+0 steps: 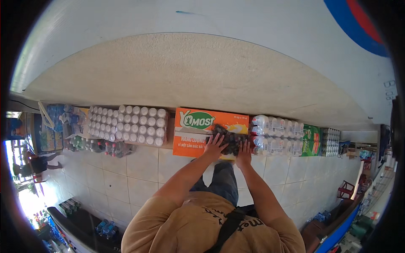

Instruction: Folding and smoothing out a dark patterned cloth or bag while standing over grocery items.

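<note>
In front of me stands an orange and white Yomost drink carton. A dark, crumpled, patterned bundle, which looks like cloth, lies on its right half. My left hand rests on the bundle's left side, fingers spread. At its lower right edge lies my right hand, fingers pointing away from me; its fingertips touch the dark material. Neither hand visibly closes around the bundle. Immediately right of the carton are shrink-wrapped packs of white-topped bottles or cans.
To the left are wrapped trays of cans and dark soft-drink bottles. Green cartons stand farther right. A pale wall runs behind the row; tiled floor lies below. A person is at far left, a red chair at right.
</note>
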A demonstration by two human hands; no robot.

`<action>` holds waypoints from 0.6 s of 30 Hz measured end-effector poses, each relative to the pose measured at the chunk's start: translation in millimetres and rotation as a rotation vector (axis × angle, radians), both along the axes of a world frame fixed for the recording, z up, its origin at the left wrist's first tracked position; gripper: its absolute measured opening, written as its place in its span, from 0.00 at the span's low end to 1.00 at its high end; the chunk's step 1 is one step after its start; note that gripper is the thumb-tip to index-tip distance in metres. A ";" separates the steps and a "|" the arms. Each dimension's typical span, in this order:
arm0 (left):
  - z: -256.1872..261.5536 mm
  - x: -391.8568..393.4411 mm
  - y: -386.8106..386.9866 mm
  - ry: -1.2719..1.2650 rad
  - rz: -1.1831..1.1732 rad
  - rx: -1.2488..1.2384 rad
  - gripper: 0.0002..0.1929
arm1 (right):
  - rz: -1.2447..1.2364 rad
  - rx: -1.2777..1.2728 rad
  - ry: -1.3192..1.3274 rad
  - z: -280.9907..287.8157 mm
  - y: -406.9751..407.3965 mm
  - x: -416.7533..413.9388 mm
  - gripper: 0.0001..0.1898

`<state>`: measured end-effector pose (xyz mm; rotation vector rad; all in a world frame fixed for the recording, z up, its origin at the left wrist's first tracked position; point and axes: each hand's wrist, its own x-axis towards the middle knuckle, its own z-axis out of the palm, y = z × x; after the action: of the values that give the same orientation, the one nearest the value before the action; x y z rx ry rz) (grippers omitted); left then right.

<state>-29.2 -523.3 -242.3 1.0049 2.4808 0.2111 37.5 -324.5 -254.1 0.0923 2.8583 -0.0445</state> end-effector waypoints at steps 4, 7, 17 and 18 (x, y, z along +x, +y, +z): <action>-21.9 -34.3 -16.0 0.065 0.134 -0.044 0.33 | -0.089 0.016 -0.166 3.3 -24.9 -45.2 0.42; -20.9 -59.5 -46.2 -0.019 0.296 -0.100 0.32 | 0.041 0.028 -0.079 -17.2 -44.7 -68.6 0.43; -17.2 -63.1 -132.0 0.009 0.610 -0.224 0.31 | 0.386 -0.107 -0.250 -12.4 -132.2 -118.4 0.41; -18.0 -65.9 -125.2 -0.049 0.660 -0.210 0.30 | 0.385 -0.130 -0.207 -10.2 -124.9 -119.1 0.41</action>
<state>-95.0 -648.5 -260.3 0.0726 2.6361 0.1672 -81.5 -449.5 -264.3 -0.4518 2.6079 -0.1335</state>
